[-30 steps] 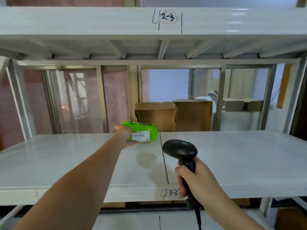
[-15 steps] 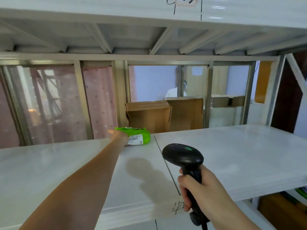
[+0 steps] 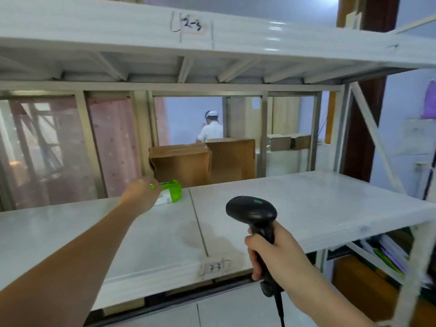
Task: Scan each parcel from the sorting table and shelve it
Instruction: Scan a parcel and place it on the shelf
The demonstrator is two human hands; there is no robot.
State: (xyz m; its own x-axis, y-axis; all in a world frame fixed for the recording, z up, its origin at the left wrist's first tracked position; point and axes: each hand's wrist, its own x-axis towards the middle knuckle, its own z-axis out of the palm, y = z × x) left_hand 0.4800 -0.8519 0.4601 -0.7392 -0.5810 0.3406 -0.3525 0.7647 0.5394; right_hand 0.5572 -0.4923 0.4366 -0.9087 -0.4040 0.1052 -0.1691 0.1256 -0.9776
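The scene is evenly and brightly lit, with soft daylight coming through the translucent panels (image 3: 59, 147) behind the shelf. Glare streaks shine on the glossy front edge of the upper shelf (image 3: 278, 31). A faint, diffuse shadow (image 3: 195, 234) lies on the white shelf board (image 3: 318, 201) below the outstretched arm. The wide-angle lens bends the shelf edges and uprights towards the frame borders. The right-hand side is smeared with motion blur, and the left hand (image 3: 141, 197) looks soft; the scanner (image 3: 251, 210) is fairly sharp.
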